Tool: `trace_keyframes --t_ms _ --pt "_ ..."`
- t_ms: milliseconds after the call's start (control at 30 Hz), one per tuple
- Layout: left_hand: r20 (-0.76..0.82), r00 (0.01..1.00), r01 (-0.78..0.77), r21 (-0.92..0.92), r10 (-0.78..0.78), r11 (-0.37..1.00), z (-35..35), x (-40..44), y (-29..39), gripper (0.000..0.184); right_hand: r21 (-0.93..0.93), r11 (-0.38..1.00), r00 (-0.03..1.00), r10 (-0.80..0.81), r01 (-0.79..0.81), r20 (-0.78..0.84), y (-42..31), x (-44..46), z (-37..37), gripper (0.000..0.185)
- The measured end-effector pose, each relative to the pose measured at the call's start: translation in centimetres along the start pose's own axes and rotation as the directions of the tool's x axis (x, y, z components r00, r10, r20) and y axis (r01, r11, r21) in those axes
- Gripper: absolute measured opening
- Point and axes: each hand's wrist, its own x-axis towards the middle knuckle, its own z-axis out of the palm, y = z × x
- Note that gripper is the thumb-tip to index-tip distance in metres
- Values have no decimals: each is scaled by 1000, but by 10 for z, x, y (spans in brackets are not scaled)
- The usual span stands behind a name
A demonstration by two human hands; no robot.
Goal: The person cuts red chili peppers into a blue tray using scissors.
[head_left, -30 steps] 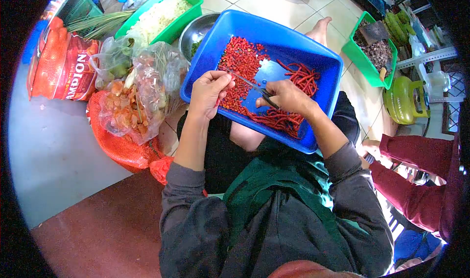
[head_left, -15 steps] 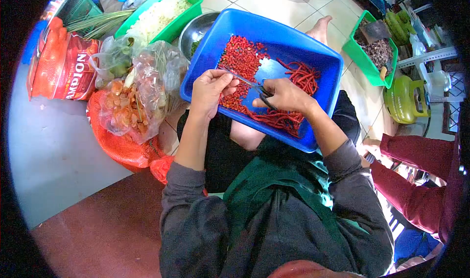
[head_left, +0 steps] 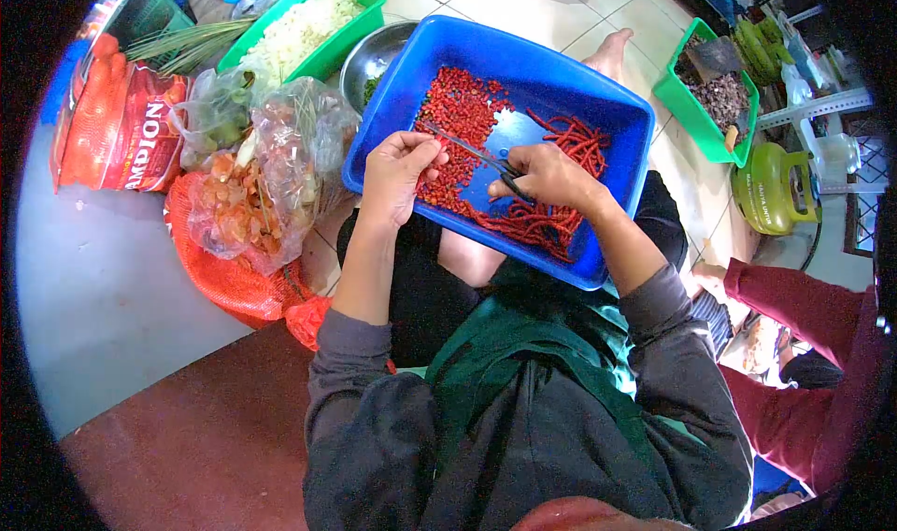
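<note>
A blue tub (head_left: 523,54) rests across my lap. Chopped red chilli (head_left: 460,96) lies in its left part, and whole red chillies (head_left: 579,143) are at its right side and along the near wall. My right hand (head_left: 553,180) is closed round the dark handles of the scissors (head_left: 475,153), whose blades point left. At the blade tips, my left hand (head_left: 402,171) is pinched over the tub's left rim; a bit of red chilli shows at its fingers, mostly hidden.
Left of the tub are a metal bowl (head_left: 360,56), a green tray (head_left: 366,19) of pale chopped pieces, plastic bags with peelings (head_left: 245,204) and a red sack (head_left: 149,143). At right are a green bin (head_left: 675,92), a gas cylinder (head_left: 771,190) and another person's maroon sleeve (head_left: 804,311).
The scissor blades look more parted than before. The other person's maroon-sleeved arms at the right have shifted, the lower one downward. My left hand has hardly moved.
</note>
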Motion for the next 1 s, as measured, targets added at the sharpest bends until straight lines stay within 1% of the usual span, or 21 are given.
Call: trace_keyframes --t_ms 67,167,367,500,567,667,767,1000 --pt "-3 1000 9 -3 -9 1000 0 -1 1 8 -20 999 999 -34 33 -15 5 2 3 49" --pt "-3 1000 13 -9 -13 1000 -1 0 0 7 22 1000 1000 7 -8 31 1 1 -1 50" --pt "-29 999 15 -45 -16 999 0 1 2 6 -23 997 992 75 -73 103 11 2 -3 50" --pt "-14 999 32 -78 -33 996 -2 2 1 9 -9 997 988 78 -77 132 2 -4 -2 52" --pt "-6 1000 25 -75 -26 997 0 1 0 6 -16 997 985 71 -69 157 -4 -3 -2 54" --pt "-13 1000 22 -68 -23 997 1 0 0 5 21 997 985 75 -80 156 -11 1 -2 55" --pt "-8 1000 27 -55 -28 998 -2 1 -1 7 6 999 994 39 -40 99 -7 2 2 55" --pt "-1 999 51 -30 -51 998 1 0 1 8 -5 1000 996 26 -26 80 2 -2 1 48"
